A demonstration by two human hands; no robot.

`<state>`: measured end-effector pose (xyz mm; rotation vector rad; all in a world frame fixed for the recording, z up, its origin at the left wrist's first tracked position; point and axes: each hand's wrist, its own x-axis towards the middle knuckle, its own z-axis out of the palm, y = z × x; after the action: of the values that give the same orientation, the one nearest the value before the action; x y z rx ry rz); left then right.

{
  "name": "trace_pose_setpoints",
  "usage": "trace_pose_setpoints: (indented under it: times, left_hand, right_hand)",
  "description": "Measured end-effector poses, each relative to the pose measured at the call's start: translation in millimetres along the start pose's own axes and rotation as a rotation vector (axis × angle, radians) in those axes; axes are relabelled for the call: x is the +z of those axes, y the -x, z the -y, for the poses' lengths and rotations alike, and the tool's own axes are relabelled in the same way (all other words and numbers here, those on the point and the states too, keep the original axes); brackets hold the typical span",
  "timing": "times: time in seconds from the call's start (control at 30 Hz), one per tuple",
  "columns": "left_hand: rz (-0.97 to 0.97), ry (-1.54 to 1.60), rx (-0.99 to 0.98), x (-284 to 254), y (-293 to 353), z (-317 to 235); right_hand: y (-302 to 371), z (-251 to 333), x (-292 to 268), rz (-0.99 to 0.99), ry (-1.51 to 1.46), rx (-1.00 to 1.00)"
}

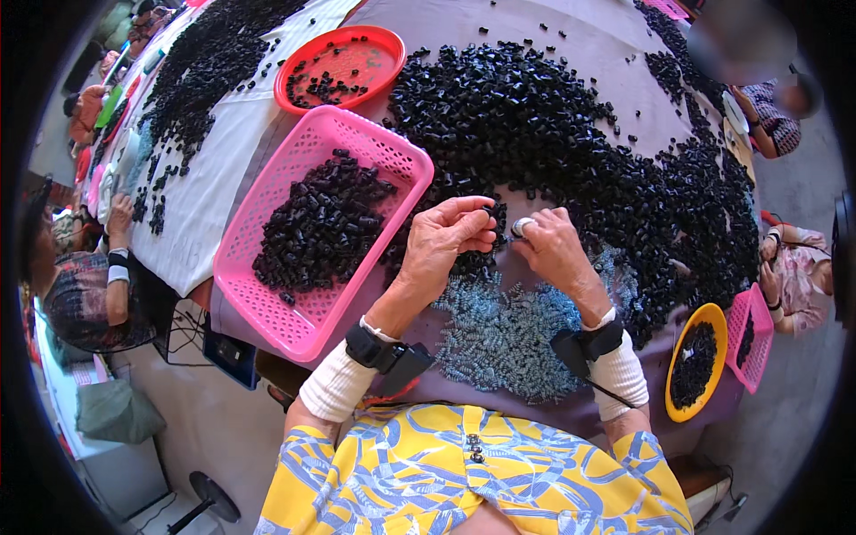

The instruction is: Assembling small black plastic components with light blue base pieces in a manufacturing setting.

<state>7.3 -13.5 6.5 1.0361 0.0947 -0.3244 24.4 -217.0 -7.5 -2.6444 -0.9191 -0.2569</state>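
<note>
My left hand [448,234] pinches a small black plastic part [489,210] between thumb and fingertips. Just to its right, my right hand [556,248] is closed with its fingertips together; what they hold is too small to make out. A white wrap [522,226] circles one of its digits. Beneath both hands lies a heap of small silvery-blue coils that look like springs [508,334]. Beyond them spreads a large pile of black plastic parts [513,111]. At my left, a pink perforated basket [259,303] holds many more of these black parts.
A red round tray [399,67] with scattered black parts sits behind the basket. At the right table edge are a yellow bowl [672,379] and a smaller pink basket [758,357]. Other people sit along the left and right sides. Another black heap [201,80] lies far left.
</note>
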Motion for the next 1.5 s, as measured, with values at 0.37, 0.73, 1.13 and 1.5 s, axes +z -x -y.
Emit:
trace_pose_setpoints:
  times: [0.37,0.73,1.13,1.5]
  left_hand:
    - [0.083,-0.208,0.052,-0.8,2.4,7.2]
    - [0.112,-0.354,0.085,5.9,4.4,9.1]
    - [0.073,-0.419,0.23,0.0,0.8,1.8]
    - [0.01,-0.262,0.183,-5.8,3.1,-10.9]
  right_hand:
    - [-1.6,0.3,-14.0,-0.111,-0.297,0.152]
    - [-14.9,21.7,-37.6,-0.155,-0.477,0.1]
    - [-39.9,25.9,-43.8,-0.063,-0.626,0.126]
    - [-20.1,5.9,-11.4,-0.02,-0.312,0.167]
